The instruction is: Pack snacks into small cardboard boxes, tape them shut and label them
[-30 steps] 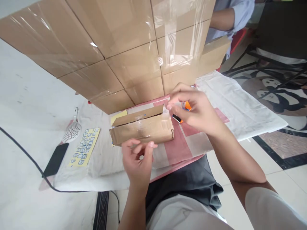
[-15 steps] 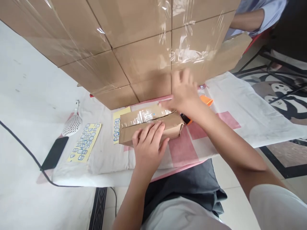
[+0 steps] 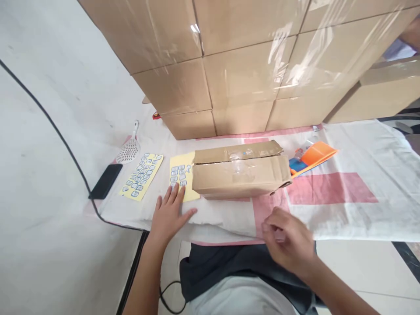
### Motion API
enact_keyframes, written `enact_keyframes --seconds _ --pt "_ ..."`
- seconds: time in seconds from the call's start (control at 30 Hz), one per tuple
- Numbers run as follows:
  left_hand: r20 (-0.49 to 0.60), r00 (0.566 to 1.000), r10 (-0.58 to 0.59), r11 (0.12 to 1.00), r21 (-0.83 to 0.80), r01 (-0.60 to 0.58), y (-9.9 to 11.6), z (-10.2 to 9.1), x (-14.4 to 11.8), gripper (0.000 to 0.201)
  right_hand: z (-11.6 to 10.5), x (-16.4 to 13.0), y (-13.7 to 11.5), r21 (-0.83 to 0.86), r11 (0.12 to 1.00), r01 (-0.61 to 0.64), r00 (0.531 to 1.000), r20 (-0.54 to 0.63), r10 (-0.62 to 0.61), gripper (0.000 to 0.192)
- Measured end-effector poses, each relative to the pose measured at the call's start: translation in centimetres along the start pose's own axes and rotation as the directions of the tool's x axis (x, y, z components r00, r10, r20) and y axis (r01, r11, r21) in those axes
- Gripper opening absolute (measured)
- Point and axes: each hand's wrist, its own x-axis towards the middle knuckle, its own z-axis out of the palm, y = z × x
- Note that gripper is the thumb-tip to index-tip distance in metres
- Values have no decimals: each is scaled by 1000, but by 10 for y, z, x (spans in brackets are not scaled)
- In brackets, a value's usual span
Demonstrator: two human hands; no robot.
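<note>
Here, big taped boxes wall off twelve o'clock on the cloth-covered counter, their insides hidden. Before them, at the dial's centre, lies the small carton, contents out of sight. The right hand, at five o'clock, is blurred, fingers curled; whether they close on anything I cannot tell. At eight, the left hand spreads its fingers apart, tips on a yellow sheet by the carton's nine-o'clock end. An orange-and-blue item sits at three.
</note>
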Motion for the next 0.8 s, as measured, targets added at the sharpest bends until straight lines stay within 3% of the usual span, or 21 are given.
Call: enact_keyframes --seconds 0.03,0.07,0.13,0.2,0.23,0.3,0.37,0.47,0.53,0.67,0.8 --pt "-37 999 31 999 35 -29 -2 3 -20 81 12 -8 -6 77 987 -140 984 119 130 12" --pt "-78 994 77 995 65 -72 -5 5 -40 80 26 -15 -12 138 939 -314 927 258 272 8" --pt "-157 969 192 979 91 -180 -9 5 -73 62 53 -26 -22 177 740 -648 689 550 472 16" --pt "-252 930 269 963 70 -260 -10 2 -95 51 79 -30 -27 149 518 -842 448 727 520 34" --pt "-308 906 291 955 47 -291 -8 -1 -102 53 90 -30 -28 148 430 -891 374 776 508 46" --pt "-405 854 327 935 7 -355 1 -5 -112 53 109 -25 -29 180 295 -938 305 834 460 66" --pt "-463 806 369 909 -1 -417 14 -5 -118 47 120 -18 -30 225 227 -948 305 846 438 73" --pt "-499 762 412 882 9 -471 27 -1 -127 43 128 -8 -36 292 264 -919 386 800 460 67" --pt "-508 754 418 877 8 -481 28 3 -131 41 131 -3 -40 324 322 -890 442 789 427 61" --pt "-523 753 399 871 -39 -489 18 2 -133 34 143 5 -44 298 415 -860 478 756 447 63" --pt "-624 733 271 886 -135 -443 9 -14 -124 42 157 17 -49 367 401 -839 527 731 434 60"
